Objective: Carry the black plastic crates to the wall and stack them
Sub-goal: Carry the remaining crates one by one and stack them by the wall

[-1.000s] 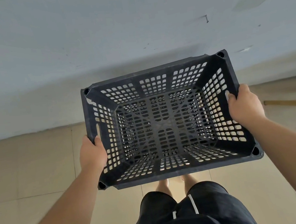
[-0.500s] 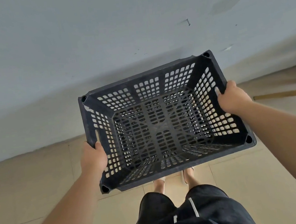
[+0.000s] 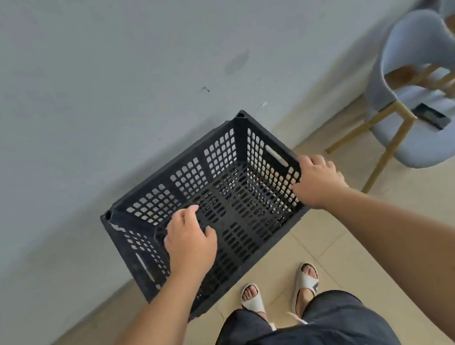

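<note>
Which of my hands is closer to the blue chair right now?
Right. The right hand grips the rim of the black crate on the side facing the blue chair. The left hand is over the crate's inside, farther from the chair.

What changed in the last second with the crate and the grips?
The crate went down and turned, now low by the wall. The left grip let go of its side and hovers over the inside, holding nothing. The right grip still holds the right rim.
</note>
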Demonstrator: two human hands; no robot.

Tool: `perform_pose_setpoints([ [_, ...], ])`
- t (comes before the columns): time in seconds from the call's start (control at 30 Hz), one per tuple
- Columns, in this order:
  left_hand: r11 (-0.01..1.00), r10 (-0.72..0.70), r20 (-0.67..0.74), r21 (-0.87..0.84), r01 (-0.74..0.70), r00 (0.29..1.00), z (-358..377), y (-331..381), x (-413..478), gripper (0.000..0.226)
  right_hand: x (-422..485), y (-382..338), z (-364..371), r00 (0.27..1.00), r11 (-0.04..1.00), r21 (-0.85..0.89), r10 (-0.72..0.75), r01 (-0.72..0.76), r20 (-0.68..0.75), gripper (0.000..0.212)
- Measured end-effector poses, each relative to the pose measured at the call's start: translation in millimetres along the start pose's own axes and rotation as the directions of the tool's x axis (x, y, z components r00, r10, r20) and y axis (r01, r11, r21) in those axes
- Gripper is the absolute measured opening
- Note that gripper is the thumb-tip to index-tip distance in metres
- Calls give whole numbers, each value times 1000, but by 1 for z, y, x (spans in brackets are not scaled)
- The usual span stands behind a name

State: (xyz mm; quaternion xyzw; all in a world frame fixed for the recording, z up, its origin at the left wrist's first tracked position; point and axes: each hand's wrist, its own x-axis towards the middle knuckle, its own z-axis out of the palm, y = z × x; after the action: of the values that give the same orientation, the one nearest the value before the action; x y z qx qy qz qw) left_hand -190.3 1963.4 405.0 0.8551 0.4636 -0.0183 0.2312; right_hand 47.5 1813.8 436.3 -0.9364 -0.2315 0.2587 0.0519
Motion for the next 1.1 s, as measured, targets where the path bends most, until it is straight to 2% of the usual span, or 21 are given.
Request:
perform_pose_setpoints([
  [0.1, 987, 155, 82, 25, -157, 985, 0, 54, 0, 55, -28, 19, -9, 1000, 997, 76, 11, -11, -8, 66],
  [0.27, 917, 363, 161, 115, -382, 918, 11, 142, -19, 58, -73, 87, -24, 995, 979, 190, 88, -80, -35, 65],
  [0.4, 833, 467, 309, 160, -530, 828, 35, 215, -53, 54, -120, 170, -32, 976, 944, 294, 189, -150, -109, 66],
  [0.57, 699, 585, 409, 183, -691, 700, 86, 314, -135, 53, -200, 296, -28, 921, 891, 366, 348, -268, -174, 59],
  [0.83, 377, 735, 530, 200, -904, 424, 171, 462, -291, 52, -335, 475, -14, 747, 746, 455, 625, -486, -228, 53],
  [1.0, 171, 764, 606, 139, -975, 221, 223, 535, -375, 55, -408, 554, 11, 611, 578, 528, 780, -623, -133, 61],
  [1.1, 83, 758, 642, 77, -994, 113, 257, 569, -416, 54, -440, 596, 27, 515, 446, 562, 856, -697, -40, 63],
])
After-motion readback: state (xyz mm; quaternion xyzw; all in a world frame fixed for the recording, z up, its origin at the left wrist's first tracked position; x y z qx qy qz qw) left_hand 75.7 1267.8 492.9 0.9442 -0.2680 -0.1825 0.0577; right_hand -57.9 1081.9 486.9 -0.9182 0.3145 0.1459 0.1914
